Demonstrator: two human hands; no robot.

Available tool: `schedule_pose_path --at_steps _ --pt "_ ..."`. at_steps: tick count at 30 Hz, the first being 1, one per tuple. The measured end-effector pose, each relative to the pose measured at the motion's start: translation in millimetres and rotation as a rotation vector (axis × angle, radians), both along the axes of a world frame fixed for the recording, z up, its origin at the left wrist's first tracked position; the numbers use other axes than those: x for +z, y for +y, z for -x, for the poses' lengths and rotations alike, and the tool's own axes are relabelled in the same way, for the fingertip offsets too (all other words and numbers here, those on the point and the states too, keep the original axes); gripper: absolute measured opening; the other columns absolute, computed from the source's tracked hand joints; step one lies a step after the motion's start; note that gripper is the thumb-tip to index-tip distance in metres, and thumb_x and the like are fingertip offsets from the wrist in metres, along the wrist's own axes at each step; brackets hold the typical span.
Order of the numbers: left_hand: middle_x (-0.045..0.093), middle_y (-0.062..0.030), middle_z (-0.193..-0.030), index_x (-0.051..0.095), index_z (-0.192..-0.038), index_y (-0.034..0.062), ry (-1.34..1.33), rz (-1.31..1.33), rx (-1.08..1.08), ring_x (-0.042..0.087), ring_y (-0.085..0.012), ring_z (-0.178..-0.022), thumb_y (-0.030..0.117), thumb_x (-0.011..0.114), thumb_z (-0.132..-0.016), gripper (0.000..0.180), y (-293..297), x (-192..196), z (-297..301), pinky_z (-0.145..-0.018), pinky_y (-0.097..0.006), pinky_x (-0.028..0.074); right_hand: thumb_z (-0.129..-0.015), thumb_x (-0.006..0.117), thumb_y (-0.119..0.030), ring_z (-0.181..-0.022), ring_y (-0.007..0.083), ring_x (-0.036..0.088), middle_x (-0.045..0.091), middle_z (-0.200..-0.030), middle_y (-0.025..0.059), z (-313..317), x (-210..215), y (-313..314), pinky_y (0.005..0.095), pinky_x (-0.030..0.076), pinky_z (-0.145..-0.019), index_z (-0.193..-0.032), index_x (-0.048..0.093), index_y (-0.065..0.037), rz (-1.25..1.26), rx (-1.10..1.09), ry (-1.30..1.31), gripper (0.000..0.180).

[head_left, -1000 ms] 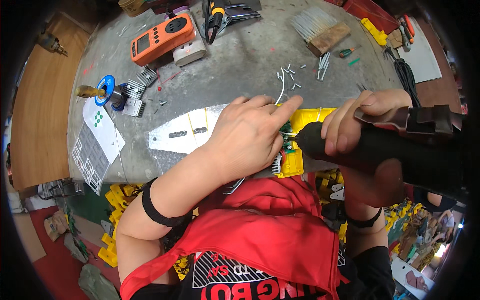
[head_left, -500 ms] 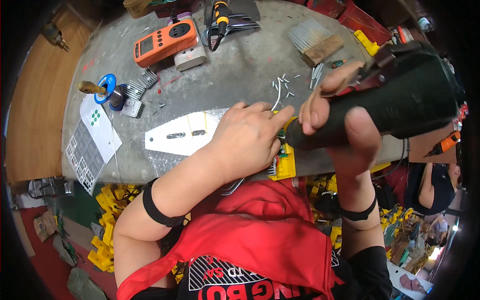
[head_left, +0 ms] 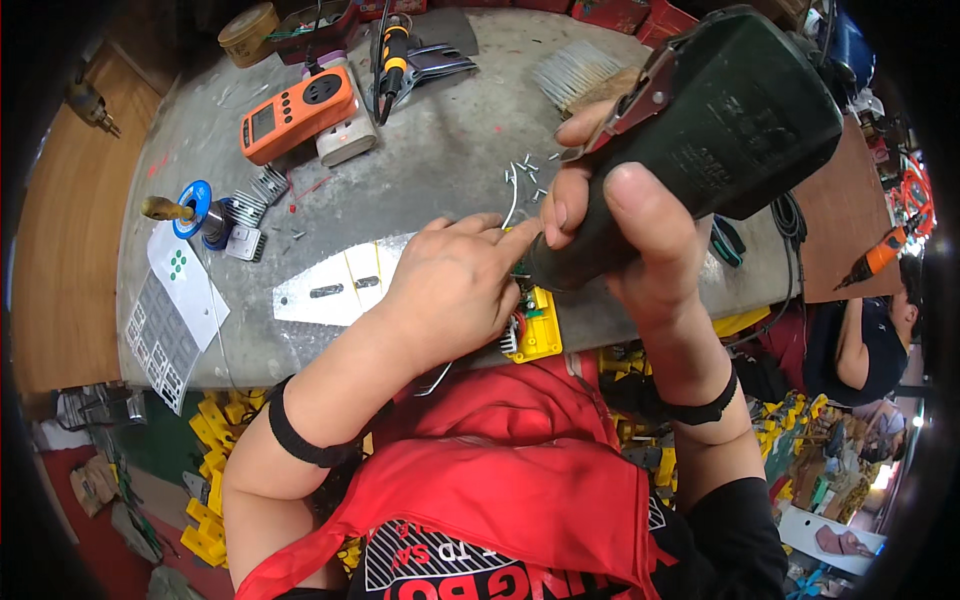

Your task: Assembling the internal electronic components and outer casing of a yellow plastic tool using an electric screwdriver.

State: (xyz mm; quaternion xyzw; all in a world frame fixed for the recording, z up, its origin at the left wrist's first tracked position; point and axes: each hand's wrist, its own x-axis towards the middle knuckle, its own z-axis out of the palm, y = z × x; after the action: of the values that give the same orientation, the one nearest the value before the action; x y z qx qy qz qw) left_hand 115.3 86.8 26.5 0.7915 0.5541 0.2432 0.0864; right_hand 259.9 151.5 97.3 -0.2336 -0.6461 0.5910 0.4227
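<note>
My right hand (head_left: 650, 235) is wrapped round a large dark cordless screwdriver (head_left: 735, 125), its thick body raised to the right. The tool's narrower front end points down and left over a yellow plastic casing (head_left: 541, 338) at the table's near edge. Red wires and a green circuit board show inside the casing. My left hand (head_left: 450, 275) grips the casing from the left, fingertips close to the tool's front end; its fingers are partly hidden, and so is the tool's bit. Left of that hand lies a white tapered plate (head_left: 325, 291) with two slots, on bubble wrap.
Loose screws (head_left: 527, 168) lie beyond my hands. An orange power meter (head_left: 290, 115), a soldering iron (head_left: 396, 62), a solder spool (head_left: 200, 210) and printed sheets (head_left: 165, 320) occupy the table's left and back. A person (head_left: 860, 345) sits at the right.
The view has shifted, so the table items appear further left. The screwdriver's body is tilted up more steeply, its front end still at the casing. My left hand keeps its grip.
</note>
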Motion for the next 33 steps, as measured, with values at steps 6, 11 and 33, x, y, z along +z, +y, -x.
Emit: schedule_pose_path --at_steps 6,11,33 --pt "0.064 -0.0121 -0.084 0.055 -0.113 0.0036 -0.007 -0.052 -0.004 0.060 -0.0297 -0.094 0.015 0.061 -0.072 0.043 -1.3 -0.7 0.3 -0.074 -0.043 0.045 -0.085 0.055 -0.031 -0.061 0.0196 0.054 0.053 -0.067 0.0104 -1.5 1.7 1.6 0.0308 0.046 -0.059 -0.111 0.045 0.005 -0.028 0.024 0.000 0.046" --pt "0.064 -0.0123 -0.084 0.055 -0.112 0.0033 0.007 -0.014 -0.003 0.059 -0.0295 -0.094 0.015 0.060 -0.073 0.041 -1.2 1.3 1.2 -0.074 -0.043 0.045 -0.084 0.055 -0.031 -0.060 0.0195 0.053 0.053 -0.066 0.0102 2.3 2.3 1.6 0.0309 0.045 -0.059 -0.110 0.046 0.006 -0.055 0.030 0.000 0.046" --pt "0.064 -0.0127 -0.088 0.055 -0.116 0.0040 -0.033 -0.062 0.013 0.060 -0.0270 -0.095 0.017 0.061 -0.075 0.043 -1.8 -8.0 1.2 -0.077 -0.043 0.045 -0.087 0.052 -0.032 -0.061 0.0185 0.053 0.053 -0.069 0.0098 3.9 4.5 3.0 0.0297 0.045 -0.062 -0.111 0.048 0.004 -0.041 0.057 0.008 0.043"
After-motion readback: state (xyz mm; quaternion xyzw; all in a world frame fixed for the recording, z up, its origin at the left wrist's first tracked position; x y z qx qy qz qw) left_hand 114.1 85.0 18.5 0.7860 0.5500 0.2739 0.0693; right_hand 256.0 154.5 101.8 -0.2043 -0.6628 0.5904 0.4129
